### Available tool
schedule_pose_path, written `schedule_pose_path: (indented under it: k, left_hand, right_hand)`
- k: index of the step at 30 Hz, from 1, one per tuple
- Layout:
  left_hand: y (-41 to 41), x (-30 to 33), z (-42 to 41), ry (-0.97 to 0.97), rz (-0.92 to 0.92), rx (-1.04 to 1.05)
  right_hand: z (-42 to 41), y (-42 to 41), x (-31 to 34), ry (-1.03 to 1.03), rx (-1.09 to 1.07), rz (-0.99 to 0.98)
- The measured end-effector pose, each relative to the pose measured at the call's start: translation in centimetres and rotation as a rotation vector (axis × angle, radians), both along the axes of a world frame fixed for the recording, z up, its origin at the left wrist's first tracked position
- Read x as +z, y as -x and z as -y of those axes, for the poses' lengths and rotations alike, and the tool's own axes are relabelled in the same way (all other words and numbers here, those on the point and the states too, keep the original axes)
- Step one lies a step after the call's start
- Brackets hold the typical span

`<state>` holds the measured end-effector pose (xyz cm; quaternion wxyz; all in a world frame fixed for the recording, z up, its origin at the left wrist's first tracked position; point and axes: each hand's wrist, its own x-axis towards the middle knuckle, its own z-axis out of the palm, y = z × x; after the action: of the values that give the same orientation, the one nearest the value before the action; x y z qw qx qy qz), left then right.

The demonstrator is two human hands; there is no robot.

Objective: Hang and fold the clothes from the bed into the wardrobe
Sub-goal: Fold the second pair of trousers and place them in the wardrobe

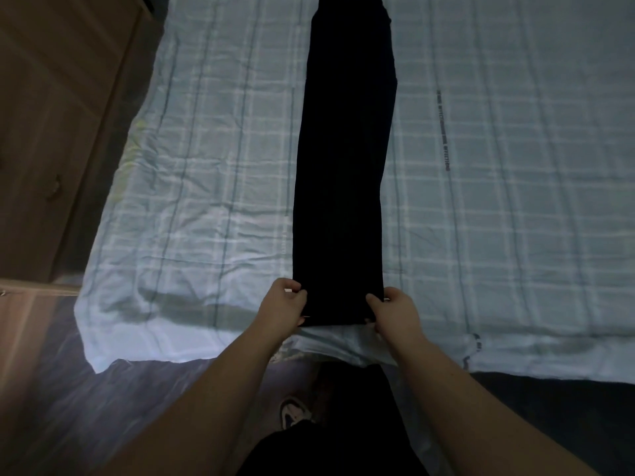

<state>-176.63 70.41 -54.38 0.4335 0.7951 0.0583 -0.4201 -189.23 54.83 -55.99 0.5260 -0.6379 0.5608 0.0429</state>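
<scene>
**Black garment: position and grip**

Head view: the black garment (345,159) lies flat, lengthwise, on the checked bed sheet (498,201). At the sheet's near edge, left hand (283,307) and right hand (395,312) each pinch a garment corner with curled fingers.

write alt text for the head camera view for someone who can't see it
Seen from above, a person's left hand and right hand pinch the near corners of a long black garment laid flat, lengthwise, on a bed with a pale checked sheet. A wooden wardrobe stands at the left.
</scene>
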Motion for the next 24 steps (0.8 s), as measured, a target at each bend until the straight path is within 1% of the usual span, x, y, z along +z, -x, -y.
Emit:
schedule_pose_path:
  k: [1,2,4,6,9,11,13,14,17,20,22,24]
  left_hand:
    - [-0.1,0.4,-0.5,0.035,-0.003,-0.031]
    - [-0.2,0.8,-1.1,0.029,0.032,-0.086]
    - [-0.3,0.6,-2.1,-0.087,0.182,-0.223]
    - [-0.1,-0.2,-2.7,-0.19,0.265,-0.276]
    - [0.3,-2.0,-2.6,-0.253,0.26,-0.277]
    - [0.5,-2.7,-2.1,-0.288,0.274,-0.299]
    - [0.7,-3.0,-1.7,-0.305,0.257,-0.267]
    - [0.7,-3.1,-1.5,-0.297,0.237,-0.249]
    - [1.0,-3.0,-0.8,-0.286,0.17,-0.212]
    - [0.9,-2.7,-0.3,-0.261,0.09,-0.143]
    - [0.6,-2.4,-0.5,-0.236,0.035,-0.143]
    - [0.3,-1.5,-1.1,-0.221,-0.018,-0.172]
  right_hand:
    - [-0.1,0.0,0.3,0.013,0.007,0.009]
    - [-0.3,0.0,0.5,0.015,0.019,0.008]
    - [-0.9,0.3,0.2,-0.002,0.051,-0.013]
    - [-1.3,0.7,-0.6,0.002,0.088,-0.055]
    - [-1.7,1.1,-2.2,0.04,0.152,-0.116]
    - [-1.9,1.1,-2.9,0.1,0.183,-0.141]
    - [-2.0,1.2,-3.4,0.183,0.204,-0.154]
    - [-2.1,1.2,-3.1,0.18,0.209,-0.156]
    - [-2.0,1.0,-2.8,0.064,0.188,-0.156]
    - [-1.7,0.9,-2.9,-0.015,0.079,-0.111]
    - [-1.6,1.2,-2.5,-0.023,0.057,-0.093]
    - [-1.7,2.0,-1.7,0.008,0.098,-0.046]
